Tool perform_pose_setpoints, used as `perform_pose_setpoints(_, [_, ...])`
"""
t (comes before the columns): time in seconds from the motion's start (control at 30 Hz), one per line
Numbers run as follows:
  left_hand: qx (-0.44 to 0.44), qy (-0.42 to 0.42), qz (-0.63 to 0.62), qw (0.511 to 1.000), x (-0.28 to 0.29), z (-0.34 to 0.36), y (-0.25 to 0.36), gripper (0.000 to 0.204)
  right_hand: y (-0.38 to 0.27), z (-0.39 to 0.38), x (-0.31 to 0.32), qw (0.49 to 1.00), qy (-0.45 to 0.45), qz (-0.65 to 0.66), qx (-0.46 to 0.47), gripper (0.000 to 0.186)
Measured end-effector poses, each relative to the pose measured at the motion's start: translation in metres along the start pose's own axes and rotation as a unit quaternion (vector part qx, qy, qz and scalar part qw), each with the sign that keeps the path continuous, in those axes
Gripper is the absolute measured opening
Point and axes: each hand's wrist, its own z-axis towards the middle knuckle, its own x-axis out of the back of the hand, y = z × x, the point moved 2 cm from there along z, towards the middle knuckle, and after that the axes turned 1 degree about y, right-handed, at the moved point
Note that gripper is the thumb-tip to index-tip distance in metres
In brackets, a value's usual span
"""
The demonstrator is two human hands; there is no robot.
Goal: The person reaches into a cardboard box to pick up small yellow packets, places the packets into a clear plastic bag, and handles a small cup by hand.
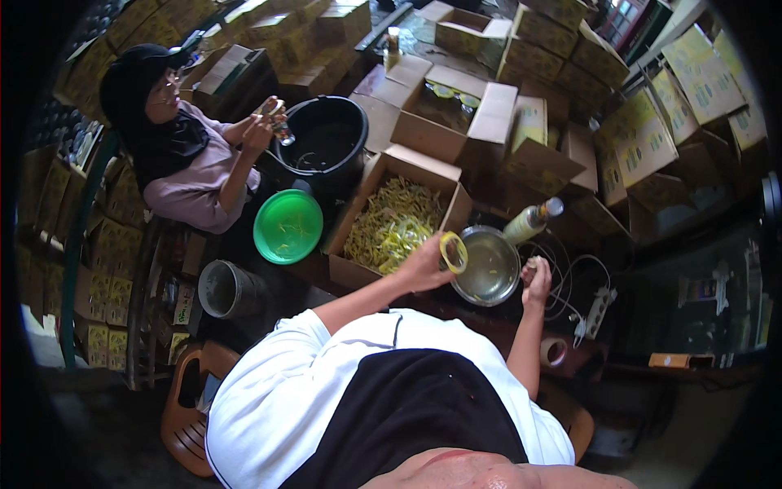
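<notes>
My left hand (422,266) is closed on a yellow ring-shaped band (454,253), held upright at the left rim of a metal bowl (487,295). The bowl holds what looks like a shallow liquid. My right hand (535,284) is raised just right of the bowl, fingers curled; whatever they hold, if anything, is too small to name. A bottle with a pale label (531,222) leans behind the bowl, apart from both hands. Left of the bowl, an open cardboard box (466,204) is filled with tangled yellow-green strips (389,216).
A co-worker (191,167) at the left handles a clear container (283,130) beside a black tub (358,134). A green basin (287,226) and grey bucket (228,289) stand nearer. At right lie a power strip (600,311), cables and a tape roll (554,352). Cartons (639,151) surround the workspace.
</notes>
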Motion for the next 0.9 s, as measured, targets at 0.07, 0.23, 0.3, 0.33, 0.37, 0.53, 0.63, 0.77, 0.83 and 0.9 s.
perform_pose_setpoints(0.07, [-0.004,0.022,0.017,1.0,-0.003,0.001,-0.031,0.059,0.002,-0.009,-0.014,0.998,-0.016,-0.053,-0.004,0.021])
perform_pose_setpoints(0.23, [0.072,-0.024,0.041,0.996,0.01,0.015,-0.017,0.061,0.014,-0.036,-0.061,0.973,-0.077,-0.213,0.053,0.024])
perform_pose_setpoints(0.3, [0.08,-0.03,0.05,0.995,0.008,0.014,-0.017,0.062,0.014,-0.046,-0.089,0.954,-0.112,-0.27,0.06,0.021])
perform_pose_setpoints(0.33, [0.085,-0.034,0.059,0.994,0.007,0.017,-0.017,0.062,0.01,-0.053,-0.104,0.947,-0.119,-0.291,0.072,0.02])
perform_pose_setpoints(0.37, [0.081,-0.033,0.059,0.994,0.006,0.018,-0.015,0.062,0.01,-0.056,-0.115,0.916,-0.13,-0.335,0.181,0.019])
perform_pose_setpoints(0.53, [0.06,-0.092,0.024,0.994,0.001,0.008,-0.013,0.058,-0.024,-0.086,-0.165,0.735,-0.217,-0.574,0.288,0.022])
perform_pose_setpoints(0.63, [0.021,-0.13,0.027,0.991,0.002,0.005,0.001,0.051,-0.007,-0.078,-0.16,0.688,-0.217,-0.617,0.313,0.022])
perform_pose_setpoints(0.77, [0.025,-0.155,0.068,0.985,0.002,0.006,-0.008,0.054,-0.002,-0.077,-0.152,0.665,-0.259,-0.636,0.294,0.021])
perform_pose_setpoints(0.83, [0.042,-0.209,0.087,0.973,0.003,0.002,-0.007,0.053,-0.002,-0.08,-0.151,0.665,-0.273,-0.635,0.284,0.022])
perform_pose_setpoints(0.9, [0.046,-0.206,0.054,0.976,0.004,0.005,-0.006,0.05,-0.002,-0.08,-0.148,0.666,-0.288,-0.633,0.269,0.024])
